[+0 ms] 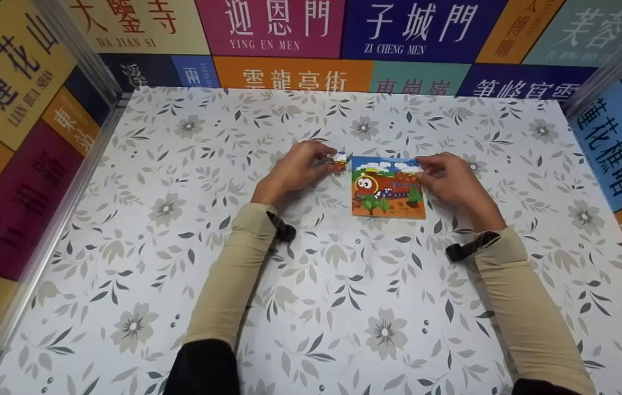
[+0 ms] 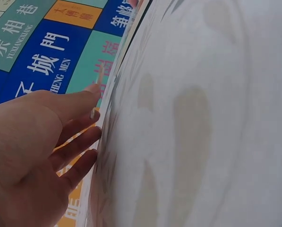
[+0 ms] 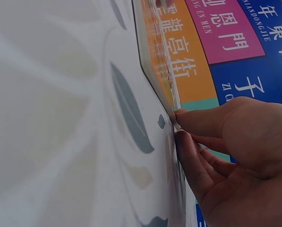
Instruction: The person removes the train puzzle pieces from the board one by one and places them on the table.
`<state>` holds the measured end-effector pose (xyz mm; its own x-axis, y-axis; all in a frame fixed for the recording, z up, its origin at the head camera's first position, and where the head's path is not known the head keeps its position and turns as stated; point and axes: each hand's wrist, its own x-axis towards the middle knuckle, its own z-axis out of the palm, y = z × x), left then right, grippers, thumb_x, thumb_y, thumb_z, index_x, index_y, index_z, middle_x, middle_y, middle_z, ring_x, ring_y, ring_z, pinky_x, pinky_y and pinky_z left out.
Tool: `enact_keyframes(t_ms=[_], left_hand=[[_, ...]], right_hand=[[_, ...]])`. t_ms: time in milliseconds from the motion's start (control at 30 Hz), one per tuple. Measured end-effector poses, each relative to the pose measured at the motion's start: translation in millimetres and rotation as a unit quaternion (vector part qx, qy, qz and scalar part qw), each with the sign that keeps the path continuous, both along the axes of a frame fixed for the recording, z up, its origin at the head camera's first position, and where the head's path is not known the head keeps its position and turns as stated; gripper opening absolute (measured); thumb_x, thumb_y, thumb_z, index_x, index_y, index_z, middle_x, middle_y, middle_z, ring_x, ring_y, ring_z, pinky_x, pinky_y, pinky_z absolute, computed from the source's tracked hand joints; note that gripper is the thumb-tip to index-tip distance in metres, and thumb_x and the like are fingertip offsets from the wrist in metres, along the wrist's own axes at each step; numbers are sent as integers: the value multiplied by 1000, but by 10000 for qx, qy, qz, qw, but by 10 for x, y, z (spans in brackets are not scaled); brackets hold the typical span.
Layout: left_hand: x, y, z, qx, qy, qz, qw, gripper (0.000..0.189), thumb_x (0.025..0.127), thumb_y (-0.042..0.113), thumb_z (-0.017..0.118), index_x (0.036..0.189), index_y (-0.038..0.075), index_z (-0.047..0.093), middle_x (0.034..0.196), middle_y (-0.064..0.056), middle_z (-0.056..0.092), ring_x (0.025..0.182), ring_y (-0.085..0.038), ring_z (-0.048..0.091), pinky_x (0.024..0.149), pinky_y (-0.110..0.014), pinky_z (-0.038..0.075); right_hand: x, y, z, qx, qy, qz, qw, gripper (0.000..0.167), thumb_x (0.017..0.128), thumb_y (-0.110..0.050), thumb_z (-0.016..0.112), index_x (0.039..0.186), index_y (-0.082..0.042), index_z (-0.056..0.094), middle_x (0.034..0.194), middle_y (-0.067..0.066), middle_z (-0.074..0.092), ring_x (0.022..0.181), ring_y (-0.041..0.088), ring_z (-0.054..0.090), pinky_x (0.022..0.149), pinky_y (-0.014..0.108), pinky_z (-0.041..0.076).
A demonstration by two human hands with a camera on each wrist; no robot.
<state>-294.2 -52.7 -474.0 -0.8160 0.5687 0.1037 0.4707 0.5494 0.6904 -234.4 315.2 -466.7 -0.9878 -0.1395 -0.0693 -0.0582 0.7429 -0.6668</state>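
Note:
A square jigsaw puzzle with a cartoon train, trees and clouds lies flat on the table. Just left of its upper left corner, my left hand pinches a small puzzle piece with white, yellow and red on it. That piece appears edge-on as a thin sliver beyond the thumb in the left wrist view. My right hand holds the puzzle's upper right corner between thumb and fingers. From the right wrist, the puzzle's edge runs up to the fingertips.
A white floral sheet covers the table. Coloured panels with large Chinese lettering stand along the back and both sides. Metal rails run along the side edges. Each wrist wears a small black camera.

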Motion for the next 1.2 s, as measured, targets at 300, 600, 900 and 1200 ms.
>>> enact_keyframes(t_ms=[300, 600, 900, 1200], left_hand=[[-13, 4, -6, -327, 212, -61, 9992, 38, 103, 18, 75, 139, 6, 72, 137, -13, 72, 129, -28, 66, 115, -40, 50], [-12, 30, -2, -440, 285, -24, 9986, 38, 102, 17, 76, 138, 6, 73, 139, -12, 71, 129, -28, 65, 115, -40, 50], [-13, 28, -15, -375, 345, -104, 9986, 37, 103, 15, 74, 138, 3, 73, 137, -14, 71, 129, -30, 65, 115, -41, 50], [-1, 28, -18, -268, 466, -89, 9985, 39, 104, 19, 73, 138, 3, 72, 137, -15, 72, 129, -31, 65, 115, -42, 50]], right_hand=[[-8, 17, 3, -5, -84, 42, 10000, 47, 107, -18, 68, 152, -7, 62, 132, 22, 63, 123, 38, 65, 105, 50, 51], [-9, 32, -7, -27, -92, 25, 10000, 47, 108, -18, 67, 154, -9, 62, 133, 22, 63, 122, 36, 65, 100, 41, 52], [0, 34, -13, -169, -71, 46, 9998, 49, 107, -16, 68, 155, -11, 60, 131, 22, 65, 125, 38, 66, 110, 50, 52], [0, 30, -7, -94, -54, 66, 9999, 48, 107, -17, 68, 155, -11, 61, 131, 22, 66, 122, 37, 67, 104, 45, 52]])
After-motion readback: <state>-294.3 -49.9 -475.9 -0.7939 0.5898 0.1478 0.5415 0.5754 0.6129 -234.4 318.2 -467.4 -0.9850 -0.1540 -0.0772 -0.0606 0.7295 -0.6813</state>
